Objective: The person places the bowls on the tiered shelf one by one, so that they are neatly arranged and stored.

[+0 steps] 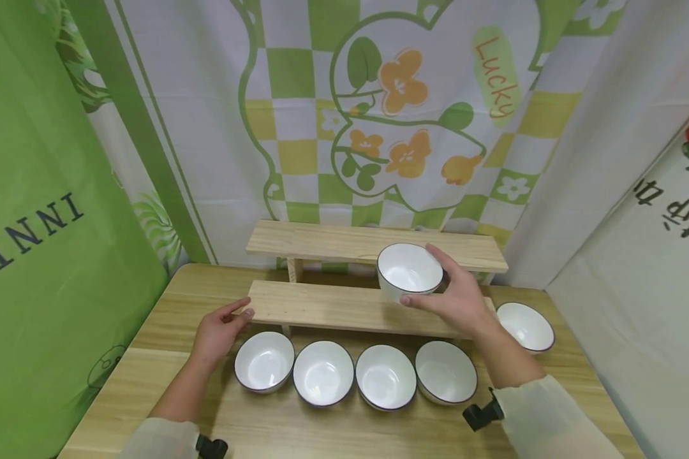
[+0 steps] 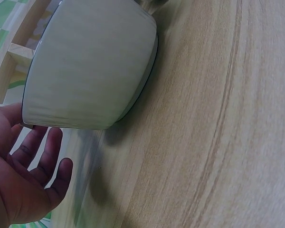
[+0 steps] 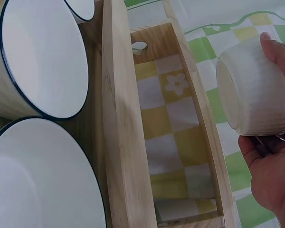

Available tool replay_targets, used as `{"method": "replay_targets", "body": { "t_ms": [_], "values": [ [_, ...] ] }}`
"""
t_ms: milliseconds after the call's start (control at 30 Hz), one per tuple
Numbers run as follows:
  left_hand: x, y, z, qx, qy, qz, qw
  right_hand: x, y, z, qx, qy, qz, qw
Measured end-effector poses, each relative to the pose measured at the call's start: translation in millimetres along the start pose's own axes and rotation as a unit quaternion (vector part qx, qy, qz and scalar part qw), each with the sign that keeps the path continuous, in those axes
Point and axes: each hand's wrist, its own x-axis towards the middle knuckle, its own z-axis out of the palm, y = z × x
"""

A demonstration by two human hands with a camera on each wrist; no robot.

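My right hand [image 1: 459, 299] grips a white bowl [image 1: 410, 268] with a dark rim, thumb and fingers on opposite sides of it. This bowl is held in the air above the lower board of a two-step wooden shelf [image 1: 321, 303]. The right wrist view shows the held bowl [image 3: 251, 88] from its underside, with the hand [image 3: 273, 175] around its side. At the left end of the lower board, my left hand [image 1: 221, 328] touches the wood with loosely bent fingers. In the left wrist view a bowl [image 2: 90, 61] hides some of that hand's [image 2: 23, 171] fingertips.
Several similar white bowls, such as this leftmost one [image 1: 264, 361], stand in a row before the shelf. Another bowl [image 1: 525, 326] stands right of the shelf on the wooden table [image 1: 166, 344]. A patterned curtain [image 1: 298, 159] hangs behind the shelf.
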Motion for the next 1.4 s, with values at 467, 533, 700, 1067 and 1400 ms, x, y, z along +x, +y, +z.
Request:
{"method": "replay_targets", "body": {
  "t_ms": [467, 533, 700, 1067, 1400],
  "values": [
    [-2.0, 2.9, -0.8, -0.004, -0.003, 0.001, 1.0, 17.6, -9.1, 13.9, -0.012, -0.003, -0.014, 1.0],
    [-1.8, 2.3, -0.5, -0.003, -0.001, 0.0, 1.0, 19.9, -11.0, 15.6, -0.009, -0.006, -0.012, 1.0],
    [-1.2, 0.2, -0.3, 0.003, -0.001, -0.001, 1.0, 25.4, -17.8, 20.2, -0.013, -0.007, -0.015, 1.0],
    [-2.4, 4.0, -0.4, -0.002, 0.001, -0.006, 1.0, 41.7, -32.6, 35.1, -0.007, -0.011, -0.027, 1.0],
    [-1.9, 6.4, -1.5, -0.004, -0.004, -0.01, 0.9999, 58.1, -40.7, 53.8, 0.013, -0.018, -0.046, 0.999]
  ]
}}
